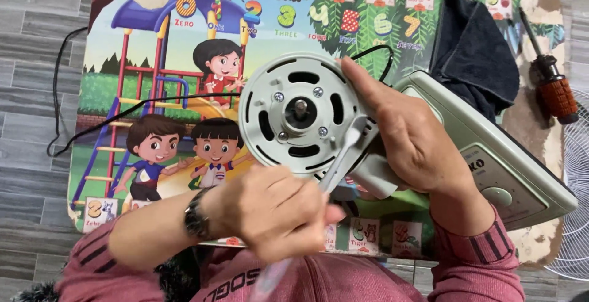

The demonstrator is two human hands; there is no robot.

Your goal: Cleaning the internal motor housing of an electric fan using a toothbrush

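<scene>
A round grey fan motor housing (299, 112) with screws, slots and a centre shaft faces up at me, joined to a pale green fan base (491, 155). My right hand (410, 135) grips the motor from the right side, thumb on its rim. My left hand (276, 212), with a dark watch on the wrist, holds a white toothbrush (341, 159) whose head touches the lower right of the motor face.
Everything lies on a colourful children's picture mat (153, 81) on a grey tiled floor. A dark blue cloth (472, 57) and a screwdriver (549, 75) with a reddish handle lie at upper right. A black cable (92, 124) runs left. A white fan grille (573, 185) sits at right edge.
</scene>
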